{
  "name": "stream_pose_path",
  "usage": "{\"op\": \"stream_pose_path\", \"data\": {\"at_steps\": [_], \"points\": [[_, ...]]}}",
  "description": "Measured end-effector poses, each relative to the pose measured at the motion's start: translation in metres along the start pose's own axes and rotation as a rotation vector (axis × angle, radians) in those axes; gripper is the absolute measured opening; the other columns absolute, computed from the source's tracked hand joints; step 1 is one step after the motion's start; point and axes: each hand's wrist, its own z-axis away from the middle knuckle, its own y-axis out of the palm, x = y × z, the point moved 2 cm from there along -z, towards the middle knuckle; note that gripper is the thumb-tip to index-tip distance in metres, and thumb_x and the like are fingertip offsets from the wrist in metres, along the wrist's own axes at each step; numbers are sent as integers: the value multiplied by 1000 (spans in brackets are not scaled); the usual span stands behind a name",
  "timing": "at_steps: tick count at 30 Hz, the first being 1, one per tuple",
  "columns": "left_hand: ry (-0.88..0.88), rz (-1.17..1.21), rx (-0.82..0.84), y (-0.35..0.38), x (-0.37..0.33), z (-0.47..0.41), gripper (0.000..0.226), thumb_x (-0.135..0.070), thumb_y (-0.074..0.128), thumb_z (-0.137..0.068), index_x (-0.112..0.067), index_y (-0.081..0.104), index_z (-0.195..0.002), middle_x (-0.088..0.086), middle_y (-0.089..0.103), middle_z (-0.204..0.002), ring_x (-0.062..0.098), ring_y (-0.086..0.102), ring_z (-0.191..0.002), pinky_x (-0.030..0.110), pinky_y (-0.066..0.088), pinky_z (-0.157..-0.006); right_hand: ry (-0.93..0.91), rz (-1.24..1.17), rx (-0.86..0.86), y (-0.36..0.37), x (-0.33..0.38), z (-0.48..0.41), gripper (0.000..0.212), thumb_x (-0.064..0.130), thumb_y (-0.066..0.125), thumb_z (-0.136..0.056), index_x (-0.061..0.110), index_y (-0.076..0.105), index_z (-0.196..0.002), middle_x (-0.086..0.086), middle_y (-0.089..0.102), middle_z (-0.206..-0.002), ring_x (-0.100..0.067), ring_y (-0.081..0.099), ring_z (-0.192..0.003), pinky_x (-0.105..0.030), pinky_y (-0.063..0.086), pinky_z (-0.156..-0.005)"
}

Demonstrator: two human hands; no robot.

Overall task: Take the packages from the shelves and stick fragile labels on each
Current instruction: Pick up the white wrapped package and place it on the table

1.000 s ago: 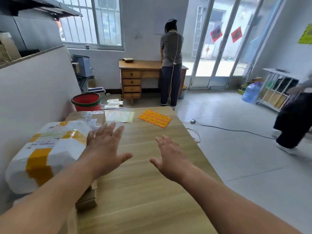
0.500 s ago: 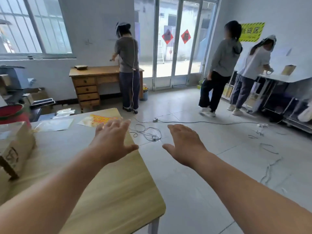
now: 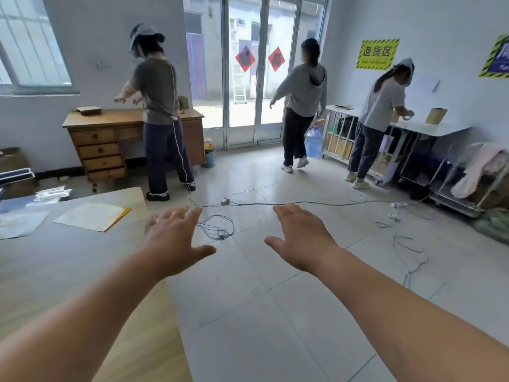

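You are, I judge, at the fetching step, with nothing yet in hand. Your left hand [image 3: 173,241] hovers over the right edge of the table [image 3: 68,271], fingers straight and spread, holding nothing; your right hand [image 3: 303,241] is equally open and empty, over the floor right of the table. The shelves [image 3: 334,125] stand far to the table's right, with brownish packages [image 3: 337,146] inside, too small to describe. Next you should walk there and take one. The label sheet [image 3: 92,216], pale with an orange edge, lies flat on the table's far part.

place: parcel-handling workroom | evidence: yellow returns-area sign [image 3: 377,54], shelf racks [image 3: 330,133], packing table [image 3: 68,260]
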Motion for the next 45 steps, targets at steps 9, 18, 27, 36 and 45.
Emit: {"op": "stream_pose_path", "data": {"at_steps": [9,18,27,36,45], "points": [[-62,1,-13,23,13,-127,94,-70,52,-78,-24,15,-150,3,20,-157,23,16,-144,46,15,-114,-89,38,29,0,-22,-130,68,50,49,-93,19,24,-148,-3,31,-152,-22,28,-139,-34,20,-113],[-175,-11,-5,32,26,-216,90,-67,53,-79,-23,17,-149,3,23,-155,22,18,-143,44,14,-114,-232,13,91,12,-44,-265,66,48,51,-93,18,27,-147,-3,33,-151,-23,31,-138,-36,24,-112],[-566,-76,13,46,51,-272,93,-69,51,-79,-24,12,-150,4,18,-157,24,14,-145,46,11,-117,-576,-16,106,36,-36,-397,69,49,54,-91,16,31,-147,-5,39,-149,-23,37,-135,-39,32,-111],[-931,-154,84,52,108,-256,93,-71,47,-80,-24,9,-151,2,14,-159,22,13,-145,45,16,-116,-815,-78,200,79,39,-460,66,48,56,-90,20,33,-145,-4,40,-147,-23,38,-133,-37,33,-108],[-1091,-84,96,77,232,-250,91,-68,45,-84,-22,6,-152,2,10,-159,22,11,-146,44,14,-115,-935,-50,295,141,169,-517,63,48,56,-90,20,36,-142,-2,44,-143,-22,41,-129,-37,37,-104]]}}
